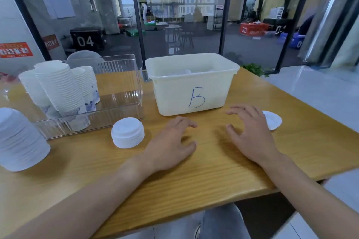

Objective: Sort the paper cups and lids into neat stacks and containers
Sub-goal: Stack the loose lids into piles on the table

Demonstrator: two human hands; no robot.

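Note:
A white bin marked "B" stands at the table's middle back, with pale items dimly visible inside. Left of it a clear tray holds leaning stacks of paper cups. A short stack of white lids sits in front of the tray. A taller lid stack stands at the far left. A single lid lies flat at the right. My left hand hovers over the table with relaxed fingers, holding nothing. My right hand is spread, just left of the single lid.
The wooden table ends close to me and at the right, where a white counter adjoins. A glass wall stands behind the table. A small green plant sits behind the bin's right corner.

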